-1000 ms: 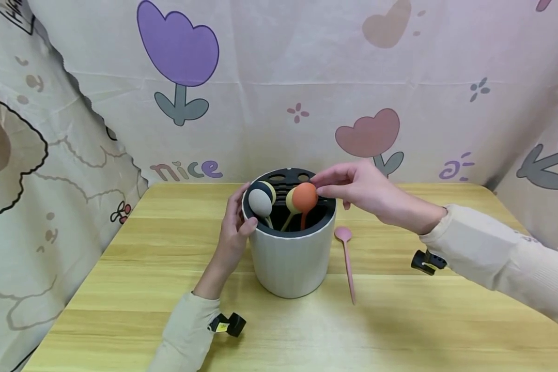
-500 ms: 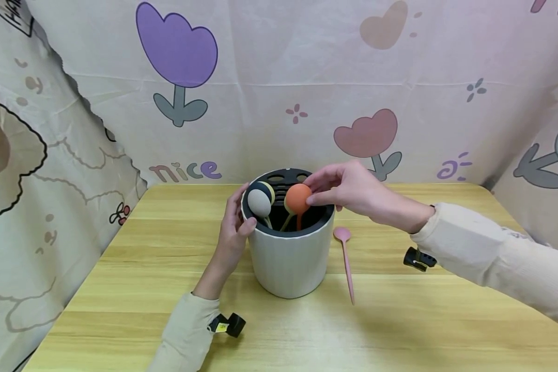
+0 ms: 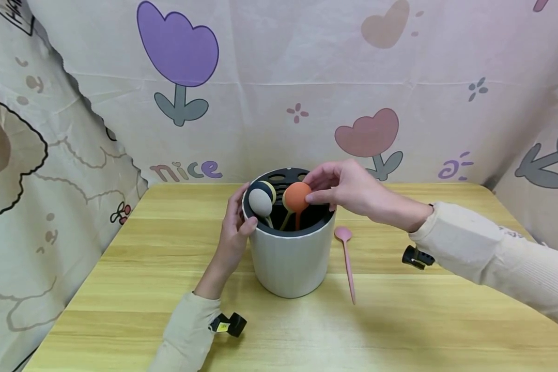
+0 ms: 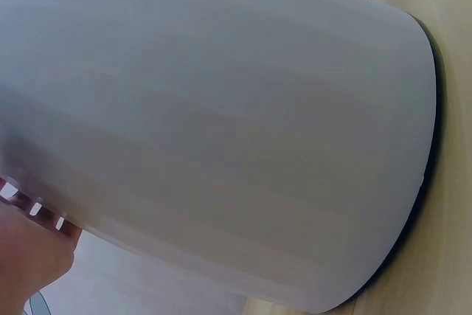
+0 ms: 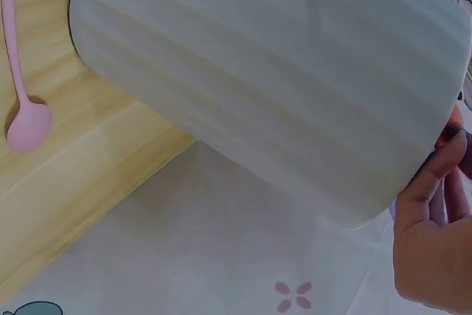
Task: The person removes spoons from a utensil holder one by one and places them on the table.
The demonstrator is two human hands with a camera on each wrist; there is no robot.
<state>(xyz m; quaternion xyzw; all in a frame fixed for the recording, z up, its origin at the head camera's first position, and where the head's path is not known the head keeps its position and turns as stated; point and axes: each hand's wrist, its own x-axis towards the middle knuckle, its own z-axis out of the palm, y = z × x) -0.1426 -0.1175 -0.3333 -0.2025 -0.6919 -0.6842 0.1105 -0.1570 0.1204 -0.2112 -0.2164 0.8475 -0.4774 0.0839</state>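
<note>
A white ribbed utensil holder (image 3: 290, 263) with a dark rim and slotted insert stands on the table. My left hand (image 3: 234, 225) grips its left side, thumb at the rim; the left wrist view shows fingers (image 4: 37, 208) against the white wall. Over the right part of the opening, my right hand (image 3: 349, 186) pinches the round head of an orange spoon (image 3: 297, 197), whose handle points down into the holder. Just behind it is a yellow spoon (image 3: 286, 200). A light grey spoon (image 3: 260, 202), a dark one and another yellow one lean together at the left.
A pink spoon (image 3: 343, 234) lies on the wooden table (image 3: 400, 320), just right of the holder, its handle toward me. Behind the table hangs a patterned cloth (image 3: 269, 103).
My right hand has shifted slightly left with the orange spoon, bringing its head closer over the yellow one. The left hand keeps its place on the holder.
</note>
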